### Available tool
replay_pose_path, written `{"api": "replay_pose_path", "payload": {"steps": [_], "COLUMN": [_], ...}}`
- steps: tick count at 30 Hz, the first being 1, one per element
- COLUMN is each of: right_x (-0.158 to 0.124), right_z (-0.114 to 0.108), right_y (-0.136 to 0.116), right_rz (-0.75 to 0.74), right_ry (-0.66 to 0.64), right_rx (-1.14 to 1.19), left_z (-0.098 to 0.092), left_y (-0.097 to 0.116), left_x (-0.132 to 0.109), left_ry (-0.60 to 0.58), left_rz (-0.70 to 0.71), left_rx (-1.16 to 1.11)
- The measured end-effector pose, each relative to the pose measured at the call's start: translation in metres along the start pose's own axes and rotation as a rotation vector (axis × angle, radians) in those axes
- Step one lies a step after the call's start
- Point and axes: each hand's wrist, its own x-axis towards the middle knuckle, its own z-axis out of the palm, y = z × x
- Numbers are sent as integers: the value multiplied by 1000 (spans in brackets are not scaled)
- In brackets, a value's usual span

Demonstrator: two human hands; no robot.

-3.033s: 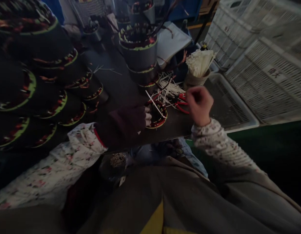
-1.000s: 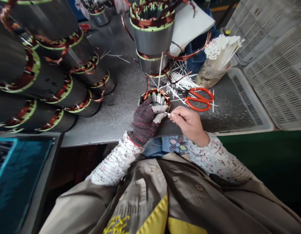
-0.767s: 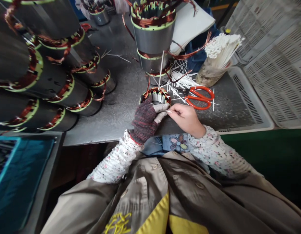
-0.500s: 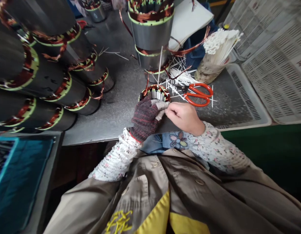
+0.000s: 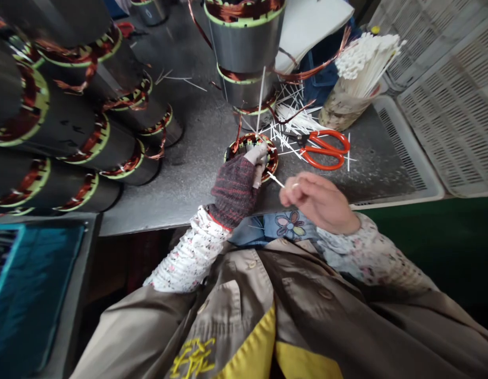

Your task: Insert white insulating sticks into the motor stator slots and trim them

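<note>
resting over the copper-wound ring (image 5: 272,159), the gloved left hand (image 5: 238,181) has its fingers bent at the inner edge; whether they grip or only press cannot be told. the ring lies on the metal table (image 5: 188,152), in front of a stack of wound cylinders (image 5: 246,52), with one white tie (image 5: 261,100) rising at its far rim. a second tie (image 5: 277,180) pokes out near its right edge, toward the bare right hand (image 5: 317,201). that hand's fingers are loosely curled; whether they pinch the tie cannot be told. red-handled scissors (image 5: 329,133) lie beyond, beside scattered ties (image 5: 295,117).
</note>
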Motion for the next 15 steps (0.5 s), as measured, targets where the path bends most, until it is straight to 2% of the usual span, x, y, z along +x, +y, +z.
{"api": "replay_pose_path", "payload": {"steps": [2, 4, 6, 8, 11, 13, 15], "right_x": [-5, 3, 25, 54, 82, 80, 66], "right_z": [-4, -7, -5, 0, 7, 5, -2], "right_y": [-11, -18, -14, 1, 27, 34, 32], "right_rz": [20, 0, -42, -80, -149, -234, -335], "right_ry": [46, 90, 156, 233, 271, 273, 238], "right_rx": [-9, -20, -12, -42, -224, -389, -617], "left_z": [-1, -3, -3, -2, -3, -8, -19], "left_y": [3, 6, 6, 4, -2, -4, -5], "left_x": [1, 1, -1, -3, -5, -5, -5], "left_ry": [-25, -60, -90, -96, -57, -69, -129], "left_rz": [-16, -19, -18, -6, 11, 27, 81], "left_rx": [27, 47, 61, 77, 56, -55, -165]}}
